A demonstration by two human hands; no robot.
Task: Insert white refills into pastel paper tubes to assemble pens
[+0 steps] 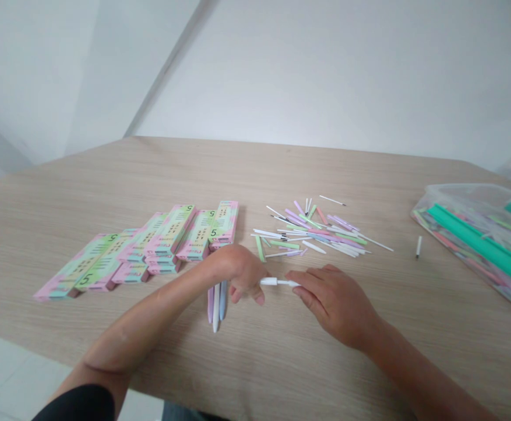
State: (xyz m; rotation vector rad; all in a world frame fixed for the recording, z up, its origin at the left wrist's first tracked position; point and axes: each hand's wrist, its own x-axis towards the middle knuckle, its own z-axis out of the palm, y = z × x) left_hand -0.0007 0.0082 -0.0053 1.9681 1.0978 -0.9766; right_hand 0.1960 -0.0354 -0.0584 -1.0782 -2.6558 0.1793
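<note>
My left hand (243, 272) is closed around a white pen barrel (268, 281), bent over it so that much of the grip is hidden. A thin white pen refill (285, 283) runs from the barrel's open end to my right hand (337, 301), whose thumb and index finger pinch its far end. The two parts line up level, just above the table. Under and beside my left hand lie several pens side by side, among them a purple one (210, 305), a white one (216, 310) and a blue one (223, 301).
Small pink and green boxes (179, 231) marked 5 are stacked to the left. Beyond my hands spreads a loose heap of refills and coloured tubes (317, 231). One short dark-tipped piece (418, 247) lies apart, near a clear plastic box (457, 190) with green strips at right.
</note>
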